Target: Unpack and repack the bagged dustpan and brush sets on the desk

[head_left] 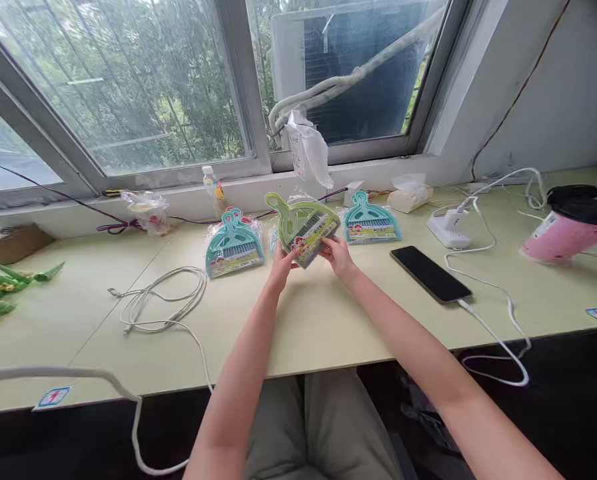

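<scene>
Both hands hold a green mini dustpan-and-brush set (302, 225) in clear plastic wrap, lifted slightly above the pale desk (328, 320). My left hand (280, 267) grips its lower left edge and my right hand (336, 255) grips its lower right edge, fingers closed on the packet. A teal dustpan set (234, 244) lies flat on the desk to the left, and another teal set (370, 219) lies to the right, both wrapped.
A black phone (430, 273) on a white charging cable lies at right, near a white power strip (448, 229) and a pink-and-black appliance (568, 227). Coiled white cable (163, 300) lies at left. A small bottle (212, 188), plastic bags and a tissue pack (409, 193) line the window sill.
</scene>
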Demonstrator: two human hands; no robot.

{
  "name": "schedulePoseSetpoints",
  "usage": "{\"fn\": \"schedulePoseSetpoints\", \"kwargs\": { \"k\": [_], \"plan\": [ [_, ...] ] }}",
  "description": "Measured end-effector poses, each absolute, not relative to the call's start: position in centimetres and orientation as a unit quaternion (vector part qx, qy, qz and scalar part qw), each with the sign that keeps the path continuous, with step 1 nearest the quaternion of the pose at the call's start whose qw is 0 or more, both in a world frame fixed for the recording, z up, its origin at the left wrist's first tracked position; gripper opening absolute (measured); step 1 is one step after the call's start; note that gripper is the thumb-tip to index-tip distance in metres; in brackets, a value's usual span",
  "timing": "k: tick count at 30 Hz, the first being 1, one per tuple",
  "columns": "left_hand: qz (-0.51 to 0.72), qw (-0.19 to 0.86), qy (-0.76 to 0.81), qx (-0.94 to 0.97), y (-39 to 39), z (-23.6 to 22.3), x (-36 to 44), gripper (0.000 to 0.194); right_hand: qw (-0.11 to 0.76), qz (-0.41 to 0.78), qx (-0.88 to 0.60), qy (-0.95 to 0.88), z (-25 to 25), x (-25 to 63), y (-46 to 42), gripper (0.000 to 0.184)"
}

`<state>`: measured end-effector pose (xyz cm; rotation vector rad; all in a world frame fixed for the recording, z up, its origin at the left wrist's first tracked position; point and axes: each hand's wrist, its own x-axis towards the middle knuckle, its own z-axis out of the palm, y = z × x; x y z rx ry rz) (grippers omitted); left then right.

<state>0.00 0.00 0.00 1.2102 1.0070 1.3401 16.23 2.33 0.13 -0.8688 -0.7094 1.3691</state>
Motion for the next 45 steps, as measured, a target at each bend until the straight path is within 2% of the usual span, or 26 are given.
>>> {"fn": "schedulePoseSetpoints", "kwargs": {
  "k": [6, 12, 20, 23, 28, 37, 45],
  "plan": [
    [0.559, 0.505, 0.428, 0.499, -0.2, 0.1, -0.1, 0.067, 0.626, 0.601, -0.376, -0.325, 0.0, 16.4, 2.3, 0.015],
    [0.562, 0.512, 0.423, 0.493, -0.2, 0.3, -0.4, 0.064, 0.628, 0.588, -0.360, -0.361, -0.1, 16.1, 2.3, 0.032],
    [0.468, 0.592, 0.373, 0.540, -1.5, 1.0, 0.7, 0.065, 0.662, 0.567, -0.342, -0.350, 0.0, 16.6, 2.3, 0.030],
    [0.491, 0.570, 0.398, 0.525, -1.3, 1.2, 0.6, 0.067, 0.668, 0.567, -0.333, -0.347, 0.2, 16.6, 2.3, 0.029],
    [0.533, 0.575, 0.390, 0.484, -0.7, 1.1, 0.3, 0.060, 0.665, 0.571, -0.334, -0.347, 0.1, 16.4, 2.3, 0.029],
    [0.521, 0.602, 0.361, 0.485, -0.8, 0.9, 0.4, 0.049, 0.650, 0.586, -0.332, -0.353, -0.1, 16.7, 2.5, 0.030],
    [0.514, 0.592, 0.361, 0.505, -0.9, 1.0, 0.1, 0.051, 0.598, 0.618, -0.323, -0.395, 0.4, 18.0, 2.9, 0.030]
  ]
}}
